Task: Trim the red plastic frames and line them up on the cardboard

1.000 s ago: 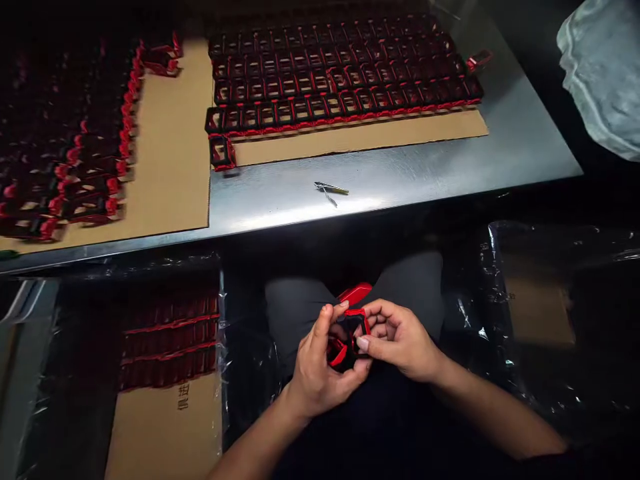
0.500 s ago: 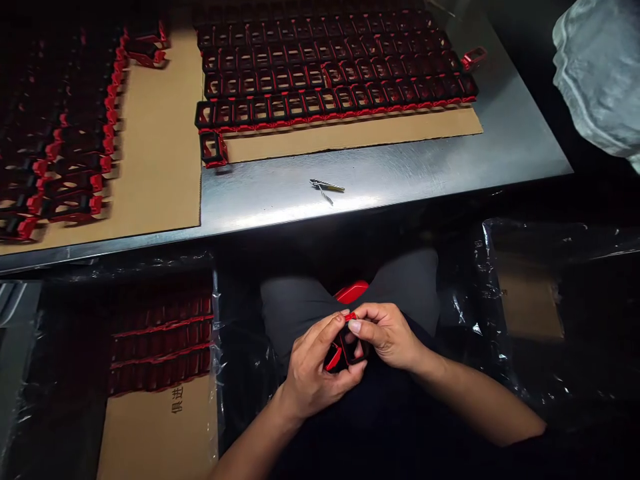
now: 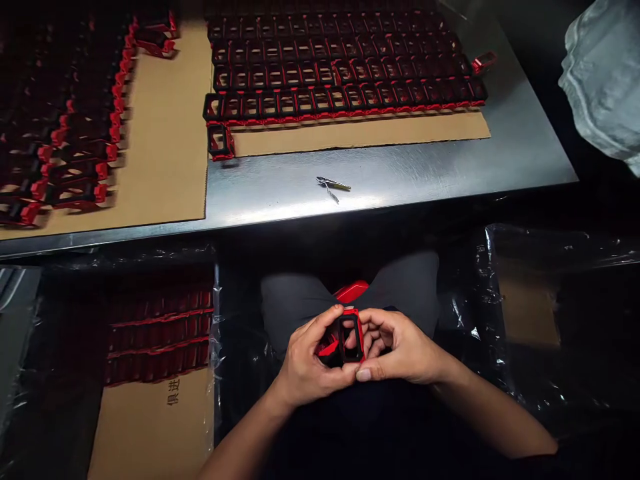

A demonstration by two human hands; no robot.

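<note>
Above your lap (image 3: 415,287), your two hands are holding one black-and-red frame (image 3: 343,341), with its window facing toward you. Your left hand (image 3: 313,363) is curving around it, half closed, the index finger lying at the top edge and the thumb at the bottom. Your right hand (image 3: 407,350) is gripping the right side with thumb and index finger, the other fingers bending loosely behind. How hard you are pressing, I cannot tell.

In my judgement, the main risk is coming from this fingertip hold: if one thumb is slipping while the other hand is pushing, the frame could be twisting away and falling toward the red object (image 3: 352,291) between your knees. If you are squeezing the thin sides too strongly, they could be bending. You are working in front of the table (image 3: 415,170), not over it, so it could not be catching the part.

Near the table edge, a small metal tool (image 3: 340,185) is lying; a careless reach could be knocking it off.
</note>
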